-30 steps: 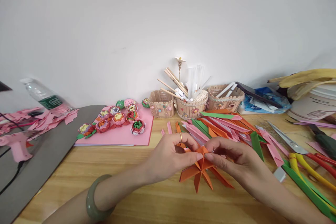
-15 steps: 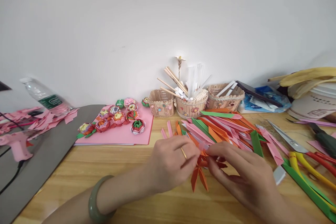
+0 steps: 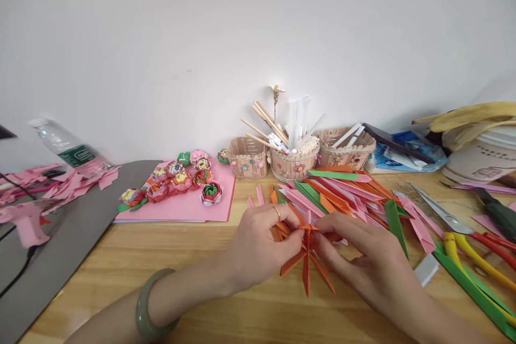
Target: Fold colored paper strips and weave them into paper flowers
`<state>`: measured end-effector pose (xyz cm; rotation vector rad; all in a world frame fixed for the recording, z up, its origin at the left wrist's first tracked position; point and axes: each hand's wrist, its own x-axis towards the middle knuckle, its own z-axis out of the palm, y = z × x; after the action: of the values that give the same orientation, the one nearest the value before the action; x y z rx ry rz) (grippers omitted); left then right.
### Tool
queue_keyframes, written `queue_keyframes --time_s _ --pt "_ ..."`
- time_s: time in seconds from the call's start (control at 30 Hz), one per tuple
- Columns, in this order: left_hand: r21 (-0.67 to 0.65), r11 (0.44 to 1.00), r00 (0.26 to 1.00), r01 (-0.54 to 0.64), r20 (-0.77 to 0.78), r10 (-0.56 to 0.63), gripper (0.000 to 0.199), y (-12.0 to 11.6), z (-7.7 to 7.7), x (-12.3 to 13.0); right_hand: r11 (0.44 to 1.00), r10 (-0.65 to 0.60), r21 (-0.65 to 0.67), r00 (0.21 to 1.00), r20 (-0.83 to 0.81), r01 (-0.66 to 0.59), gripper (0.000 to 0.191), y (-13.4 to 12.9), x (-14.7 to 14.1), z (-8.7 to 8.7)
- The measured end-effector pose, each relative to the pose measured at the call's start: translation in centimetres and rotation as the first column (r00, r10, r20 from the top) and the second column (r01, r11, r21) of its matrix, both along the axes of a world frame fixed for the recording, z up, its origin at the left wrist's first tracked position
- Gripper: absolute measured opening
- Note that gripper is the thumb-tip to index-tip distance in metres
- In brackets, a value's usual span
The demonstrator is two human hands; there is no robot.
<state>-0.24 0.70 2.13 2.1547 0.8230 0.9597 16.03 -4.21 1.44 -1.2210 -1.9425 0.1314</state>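
Between both hands is an orange folded-paper piece (image 3: pixel 307 258) with pointed arms spreading downward and a small pink tip at its top. My left hand (image 3: pixel 268 247), with a gold ring and a green bangle at the wrist, pinches its left side between thumb and fingers. On the other side my right hand (image 3: pixel 360 258) pinches it near the centre, its fingertips partly behind the paper. Directly behind the hands lies a pile of pink, green and orange folded strips (image 3: pixel 342 199).
Folded flowers (image 3: pixel 181 181) sit on pink sheets (image 3: pixel 205 210) at left. Wooden baskets (image 3: pixel 248 166) stand by the wall. Scissors (image 3: pixel 451 221) and a white block (image 3: pixel 426 270) lie at right. On the grey surface are a pink glue gun (image 3: pixel 28 223) and a bottle (image 3: pixel 66 145).
The orange piece has turned, and more of its lower arms now show, fanned wider. My left fingers have shifted slightly left and up; both hands still hold it.
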Motion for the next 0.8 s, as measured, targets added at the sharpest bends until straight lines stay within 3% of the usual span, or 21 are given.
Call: queue_keyframes --time_s 0.07,0.13,0.2,0.27,0.3,0.37,0.43,0.5,0.57,0.63,0.7,0.8 --pt "0.094 0.995 0.999 -0.036 -0.018 0.038 0.009 -0.2 -0.5 0.0 0.989 -0.028 0.145 0.995 0.097 0.014 0.008 -0.1 -0.1 -0.4" --pt "0.281 0.958 0.998 -0.053 -0.022 0.062 0.01 -0.3 -1.0 0.1 0.966 -0.063 0.256 0.982 0.179 0.016 0.009 -0.1 -0.1 -0.6" --pt "0.449 0.893 0.999 -0.034 -0.01 0.043 0.011 -0.4 -1.3 0.1 0.96 -0.066 0.28 0.978 0.197 0.008 0.01 -0.2 -0.2 -0.6" --pt "0.49 0.871 1.0 0.019 0.011 -0.028 0.011 -0.4 -1.3 0.1 0.969 -0.046 0.248 0.986 0.159 0.005 0.009 -0.2 -0.1 -0.5" --pt "0.453 0.89 0.997 0.05 0.031 -0.071 0.01 -0.3 -1.1 0.0 0.972 -0.039 0.236 0.991 0.131 0.007 0.009 -0.2 0.0 -0.4" --pt "0.256 0.96 0.984 0.117 0.104 -0.148 0.005 -0.2 -0.7 0.0 0.971 -0.043 0.239 0.994 0.097 0.019 0.011 -0.2 0.2 -0.2" --pt "-0.095 0.98 0.963 0.174 0.224 -0.149 0.011 0.0 -0.2 0.0 0.962 -0.057 0.272 0.993 0.1 0.028 0.012 -0.2 0.4 -0.1" --pt "-0.391 0.89 0.94 0.235 0.325 -0.106 0.018 0.2 0.0 0.1 0.947 -0.059 0.321 0.99 0.131 0.014 0.012 -0.1 0.6 -0.2" --pt "-0.533 0.801 0.934 0.273 0.346 -0.088 0.017 0.3 -0.1 0.2 0.932 -0.055 0.363 0.985 0.165 -0.009 0.013 0.1 0.7 -0.3" --pt "-0.549 0.794 0.943 0.261 0.319 -0.09 0.013 0.4 -0.3 0.3 0.921 -0.065 0.389 0.98 0.189 -0.014 0.014 0.2 0.8 -0.4" --pt "-0.452 0.87 0.953 0.198 0.297 -0.063 0.01 0.6 -0.4 0.2 0.913 -0.112 0.407 0.979 0.172 0.033 0.018 0.2 0.8 -0.4" --pt "-0.186 0.979 0.957 0.087 0.287 -0.031 0.008 0.9 -0.5 0.0 0.921 -0.128 0.38 0.988 0.092 0.084 0.024 -0.1 0.7 -0.1"
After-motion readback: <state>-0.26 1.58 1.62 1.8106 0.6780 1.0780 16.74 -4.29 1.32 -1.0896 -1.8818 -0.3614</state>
